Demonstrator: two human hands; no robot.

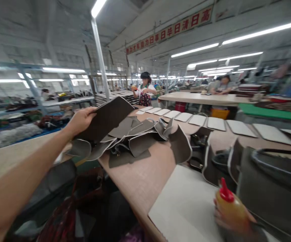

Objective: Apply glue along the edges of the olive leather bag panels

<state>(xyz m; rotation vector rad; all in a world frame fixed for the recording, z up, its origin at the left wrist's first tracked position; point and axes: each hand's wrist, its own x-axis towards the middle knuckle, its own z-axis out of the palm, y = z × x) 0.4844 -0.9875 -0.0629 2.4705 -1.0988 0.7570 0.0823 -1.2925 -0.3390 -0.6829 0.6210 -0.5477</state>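
My left hand (81, 120) reaches far out and grips the edge of a dark brown leather panel (107, 116), lifted above a heap of similar cut pieces (135, 139) on the brown worktable (140, 181). Low at the right, my right hand (229, 218) is wrapped round a yellow squeeze bottle with a red nozzle (227, 201), held over a grey board (185, 205). Dark bag parts with handles (268, 174) lie just right of the bottle.
A row of pale grey panels (215, 123) runs along the table's far side. A person in an apron (145, 90) stands behind it; others sit at a further table (205, 98). Shelves with goods line the left. A dark red bag (67, 211) sits below the table edge.
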